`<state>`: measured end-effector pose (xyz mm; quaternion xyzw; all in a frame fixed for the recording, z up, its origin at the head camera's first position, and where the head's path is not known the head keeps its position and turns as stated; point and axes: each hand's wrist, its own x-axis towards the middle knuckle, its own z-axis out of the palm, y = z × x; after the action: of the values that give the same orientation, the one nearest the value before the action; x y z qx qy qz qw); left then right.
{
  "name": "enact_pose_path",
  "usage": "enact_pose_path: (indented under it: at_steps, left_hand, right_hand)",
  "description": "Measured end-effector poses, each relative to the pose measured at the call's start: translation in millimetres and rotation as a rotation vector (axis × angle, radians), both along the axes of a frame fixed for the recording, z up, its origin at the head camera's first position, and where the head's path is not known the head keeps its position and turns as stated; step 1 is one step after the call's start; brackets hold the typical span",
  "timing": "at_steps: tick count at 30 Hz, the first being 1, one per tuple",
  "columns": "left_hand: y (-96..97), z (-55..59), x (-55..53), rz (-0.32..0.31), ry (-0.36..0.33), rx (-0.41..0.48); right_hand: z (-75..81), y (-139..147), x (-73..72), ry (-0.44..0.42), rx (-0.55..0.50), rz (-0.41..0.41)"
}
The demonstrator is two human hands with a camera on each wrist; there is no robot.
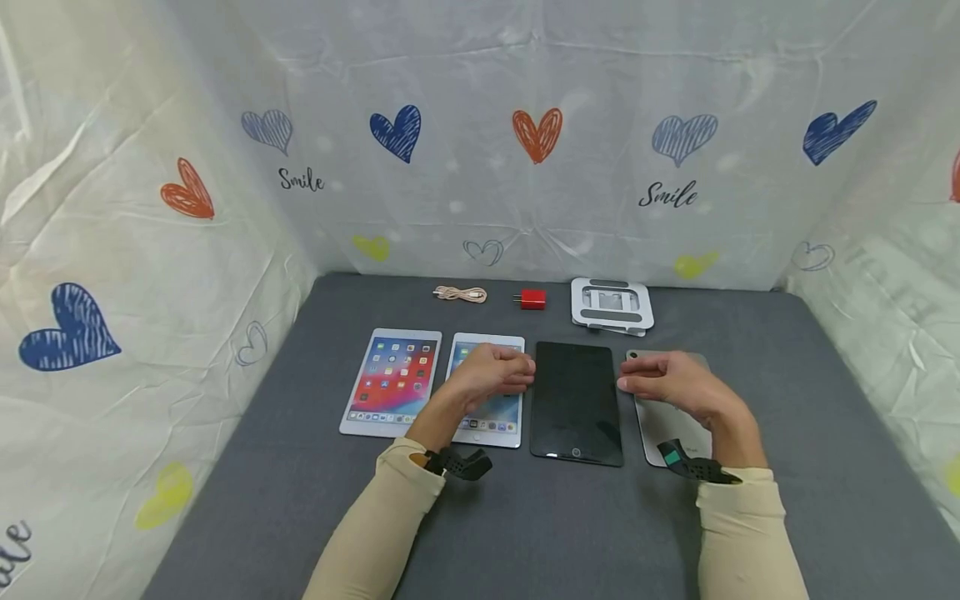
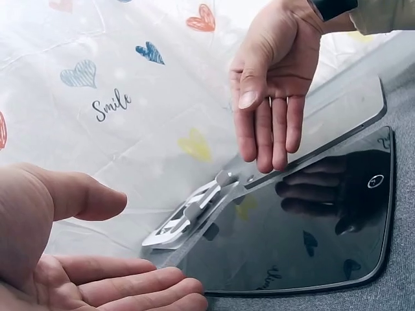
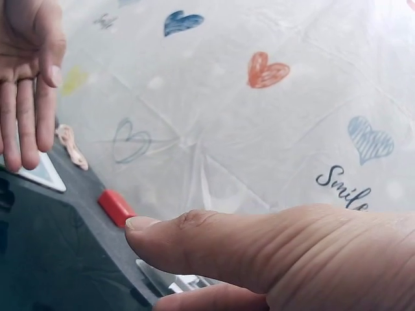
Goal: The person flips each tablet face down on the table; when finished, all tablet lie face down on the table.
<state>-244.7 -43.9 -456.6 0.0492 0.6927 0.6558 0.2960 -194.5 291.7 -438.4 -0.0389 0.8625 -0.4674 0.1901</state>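
A black tablet (image 1: 576, 404) lies screen up between the two hands, its screen dark. My left hand (image 1: 487, 375) hovers at its left edge, fingers straight and nothing held, overlapping a white tablet (image 1: 491, 411) with a lit screen. Opposite it, my right hand (image 1: 675, 386) is held over a silver tablet (image 1: 663, 425) that lies back up, fingertips close to the black tablet's right edge. In the left wrist view both palms face each other across the dark screen, which reflects the right hand (image 2: 279, 84).
Another white tablet (image 1: 393, 379) with a lit screen lies at the far left of the row. Behind the row are a coiled cable (image 1: 461, 294), a red charger plug (image 1: 533, 299) and a folded silver stand (image 1: 611, 305). Heart-printed curtains (image 1: 450, 208) enclose the grey table (image 1: 555, 533).
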Motion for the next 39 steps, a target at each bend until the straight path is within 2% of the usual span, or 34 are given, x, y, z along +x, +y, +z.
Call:
enact_pose_path:
  at_steps: [7,17,25,32,39]
  left_hand:
    - [1.1,-3.1,-0.5,-0.011,-0.006,-0.021]
    - [2.7,-4.1,-0.7,-0.021,-0.011,-0.058]
    - [2.9,-6.7,-1.4,-0.013,-0.021,-0.044]
    - [4.1,-5.5,1.1,-0.008,-0.022,-0.033]
    - [7.7,-7.1,-0.6,0.041,-0.052,-0.004]
  right_hand:
    - [-5.9,-1.6,-3.7,-0.045,-0.027,-0.006]
    - [-5.8,-4.9,-6.4,-0.089,-0.024,-0.033]
    - [-13.1,-1.3,-9.9,-0.120,-0.156,-0.036]
    - [-19.5,2.2,-11.5,-0.175,-0.295,-0.123]
    - [-21.8,2.8,-14.6,-0.182,-0.327,-0.181]
